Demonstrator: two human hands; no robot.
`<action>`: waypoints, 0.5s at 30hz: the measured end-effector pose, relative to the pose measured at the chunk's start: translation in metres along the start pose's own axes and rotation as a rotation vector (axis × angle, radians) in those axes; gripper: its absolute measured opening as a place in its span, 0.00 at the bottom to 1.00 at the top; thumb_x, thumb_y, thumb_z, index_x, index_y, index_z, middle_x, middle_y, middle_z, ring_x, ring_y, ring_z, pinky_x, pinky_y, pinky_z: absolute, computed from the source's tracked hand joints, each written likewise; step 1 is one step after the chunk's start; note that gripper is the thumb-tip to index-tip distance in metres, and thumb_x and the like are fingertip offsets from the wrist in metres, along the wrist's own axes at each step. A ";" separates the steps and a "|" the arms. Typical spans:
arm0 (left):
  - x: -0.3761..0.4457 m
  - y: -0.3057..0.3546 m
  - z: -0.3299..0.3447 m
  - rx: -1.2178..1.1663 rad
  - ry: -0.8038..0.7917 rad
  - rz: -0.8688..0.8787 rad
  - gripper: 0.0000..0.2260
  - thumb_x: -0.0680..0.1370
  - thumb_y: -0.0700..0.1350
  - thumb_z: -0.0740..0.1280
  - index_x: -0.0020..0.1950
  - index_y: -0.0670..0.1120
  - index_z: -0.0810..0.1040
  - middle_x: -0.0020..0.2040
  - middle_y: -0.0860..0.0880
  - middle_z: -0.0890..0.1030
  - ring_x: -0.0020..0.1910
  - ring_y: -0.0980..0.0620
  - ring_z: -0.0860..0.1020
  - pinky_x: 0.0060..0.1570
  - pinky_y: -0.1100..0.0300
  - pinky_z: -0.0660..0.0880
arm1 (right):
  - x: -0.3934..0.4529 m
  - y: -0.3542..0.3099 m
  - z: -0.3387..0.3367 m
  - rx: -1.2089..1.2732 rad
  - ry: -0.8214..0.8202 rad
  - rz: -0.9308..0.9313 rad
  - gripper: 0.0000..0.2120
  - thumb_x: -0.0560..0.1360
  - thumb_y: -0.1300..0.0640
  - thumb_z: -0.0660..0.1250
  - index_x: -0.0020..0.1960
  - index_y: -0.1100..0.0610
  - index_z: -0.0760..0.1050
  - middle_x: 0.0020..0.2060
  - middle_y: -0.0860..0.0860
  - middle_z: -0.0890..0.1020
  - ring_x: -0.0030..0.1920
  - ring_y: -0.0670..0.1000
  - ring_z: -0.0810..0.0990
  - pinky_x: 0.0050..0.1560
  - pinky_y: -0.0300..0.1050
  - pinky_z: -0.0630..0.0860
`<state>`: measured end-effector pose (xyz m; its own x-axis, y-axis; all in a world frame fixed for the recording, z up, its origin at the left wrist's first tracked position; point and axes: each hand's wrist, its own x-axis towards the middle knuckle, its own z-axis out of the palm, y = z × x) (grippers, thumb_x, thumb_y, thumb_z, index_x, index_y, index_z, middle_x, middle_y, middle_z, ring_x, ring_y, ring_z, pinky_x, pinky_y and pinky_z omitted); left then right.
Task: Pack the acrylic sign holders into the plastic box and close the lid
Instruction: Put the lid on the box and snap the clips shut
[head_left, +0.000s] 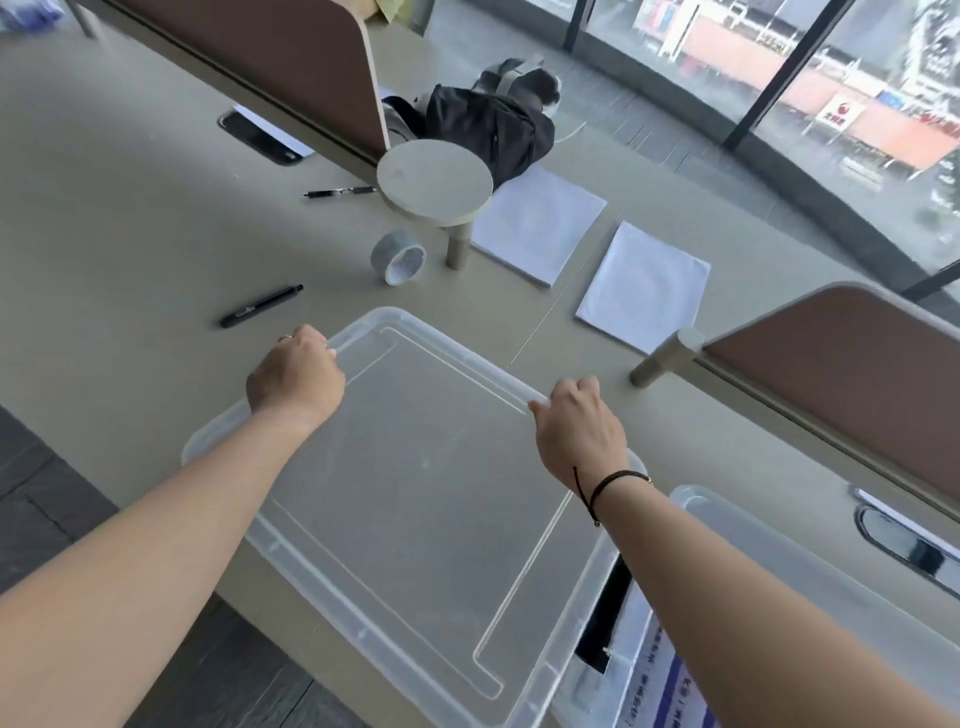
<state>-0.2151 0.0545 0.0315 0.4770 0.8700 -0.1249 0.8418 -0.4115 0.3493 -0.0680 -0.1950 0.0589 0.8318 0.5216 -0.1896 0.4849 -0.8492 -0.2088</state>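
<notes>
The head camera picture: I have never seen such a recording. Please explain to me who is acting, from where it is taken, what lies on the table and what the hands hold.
There is no machine here: a person works with two bare hands. The only camera sits on the person's head and looks forward and down. The left hand and right hand each grip a far edge of a clear plastic lid. At lower right stands an open clear plastic box with printed sheets inside. On the beige table lie a black marker, a grey tape roll, a black pen and two white paper stacks.
</notes>
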 end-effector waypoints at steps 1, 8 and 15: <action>-0.005 0.007 -0.002 0.002 -0.009 0.013 0.12 0.81 0.46 0.59 0.61 0.44 0.74 0.59 0.39 0.78 0.56 0.37 0.77 0.51 0.49 0.72 | -0.004 0.007 -0.007 -0.009 0.014 0.003 0.15 0.82 0.48 0.57 0.51 0.60 0.70 0.48 0.55 0.69 0.44 0.62 0.74 0.43 0.51 0.70; -0.067 0.074 0.004 0.021 -0.051 0.209 0.12 0.81 0.47 0.59 0.60 0.45 0.77 0.57 0.41 0.79 0.55 0.37 0.77 0.49 0.49 0.72 | -0.049 0.089 -0.049 0.028 0.092 0.131 0.15 0.81 0.48 0.58 0.54 0.60 0.73 0.53 0.57 0.74 0.52 0.63 0.76 0.50 0.54 0.72; -0.155 0.157 0.018 0.118 -0.186 0.376 0.11 0.79 0.45 0.61 0.57 0.44 0.78 0.55 0.40 0.80 0.54 0.38 0.78 0.48 0.52 0.72 | -0.111 0.197 -0.065 0.040 0.134 0.309 0.14 0.81 0.50 0.57 0.54 0.60 0.73 0.52 0.57 0.73 0.51 0.63 0.76 0.50 0.54 0.73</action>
<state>-0.1528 -0.1495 0.0889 0.7842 0.5944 -0.1781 0.6188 -0.7280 0.2953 -0.0473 -0.4251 0.1012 0.9672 0.2224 -0.1224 0.1956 -0.9603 -0.1989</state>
